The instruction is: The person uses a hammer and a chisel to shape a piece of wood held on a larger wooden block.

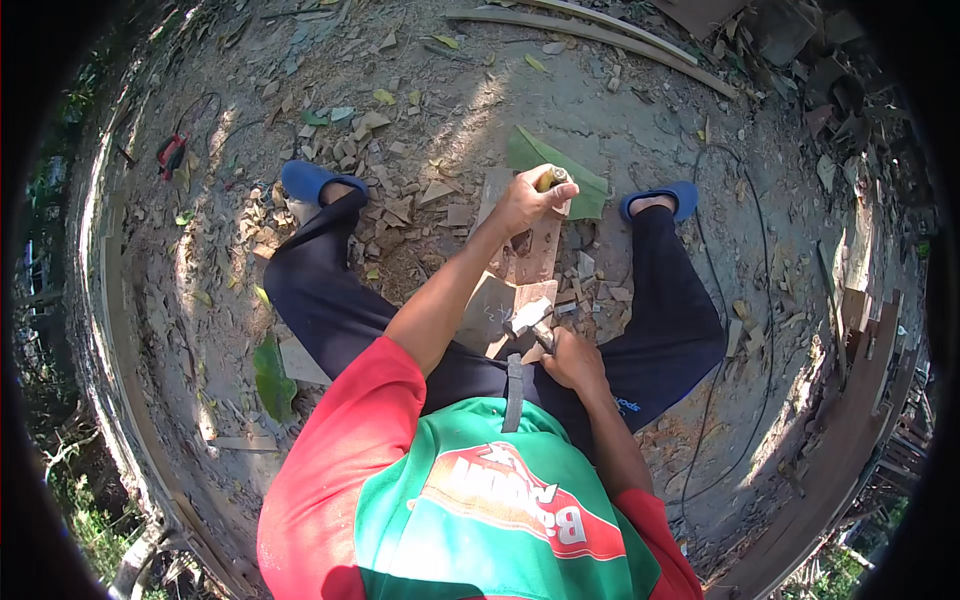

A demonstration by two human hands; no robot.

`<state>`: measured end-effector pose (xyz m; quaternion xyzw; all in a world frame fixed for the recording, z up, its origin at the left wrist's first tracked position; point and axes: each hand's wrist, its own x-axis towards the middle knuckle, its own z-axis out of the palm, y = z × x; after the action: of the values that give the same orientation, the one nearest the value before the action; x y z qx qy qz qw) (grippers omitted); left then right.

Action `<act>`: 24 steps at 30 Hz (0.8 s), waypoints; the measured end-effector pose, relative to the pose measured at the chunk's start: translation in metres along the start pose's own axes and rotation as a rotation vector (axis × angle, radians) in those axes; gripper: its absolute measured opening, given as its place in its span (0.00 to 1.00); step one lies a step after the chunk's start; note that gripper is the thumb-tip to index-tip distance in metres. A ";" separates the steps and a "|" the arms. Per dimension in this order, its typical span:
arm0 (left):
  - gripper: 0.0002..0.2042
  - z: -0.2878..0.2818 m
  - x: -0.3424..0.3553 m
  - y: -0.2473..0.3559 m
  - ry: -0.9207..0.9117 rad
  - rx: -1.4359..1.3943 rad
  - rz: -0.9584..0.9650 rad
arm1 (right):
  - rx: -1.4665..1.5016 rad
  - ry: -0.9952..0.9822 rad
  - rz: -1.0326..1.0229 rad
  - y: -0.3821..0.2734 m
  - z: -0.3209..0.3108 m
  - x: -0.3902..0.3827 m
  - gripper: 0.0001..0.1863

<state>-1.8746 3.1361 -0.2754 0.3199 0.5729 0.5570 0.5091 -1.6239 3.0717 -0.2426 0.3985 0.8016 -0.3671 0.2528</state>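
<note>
One reddish wooden plank (540,258), flat and fibrous with a dark patch in its face, lies between the person's spread legs (665,290). Over its far end, the left hand (530,203) curls its fingers around a rounded yellow handle (548,180). Nearer the body, the right hand (575,360) wraps its fingers round a hammer (530,316), its blocky head pale. Angular wood chips (437,191) litter dusty earth (600,110) beside a smooth green leaf (585,187).

Red-sleeved green shirt (400,530), dark trousers (665,310), blue slippers (302,181).
</note>
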 end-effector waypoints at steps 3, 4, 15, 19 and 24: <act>0.21 0.010 -0.007 0.000 0.036 0.140 0.006 | 0.099 -0.067 0.038 -0.003 -0.010 0.000 0.17; 0.20 0.017 -0.013 -0.002 0.039 0.203 0.008 | 0.126 0.008 -0.012 0.003 -0.006 0.001 0.17; 0.15 0.058 -0.047 -0.032 -0.105 0.481 0.373 | 0.659 0.515 0.207 0.024 -0.136 -0.114 0.09; 0.15 0.058 -0.050 -0.035 -0.074 0.506 0.366 | 0.806 1.011 0.109 0.055 -0.177 -0.158 0.11; 0.15 0.064 -0.046 -0.038 -0.006 0.487 0.317 | 0.979 1.473 -0.221 0.042 -0.236 -0.212 0.13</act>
<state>-1.7940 3.1070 -0.2923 0.5198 0.6313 0.4746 0.3257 -1.4989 3.1795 0.0313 0.5172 0.5478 -0.3416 -0.5619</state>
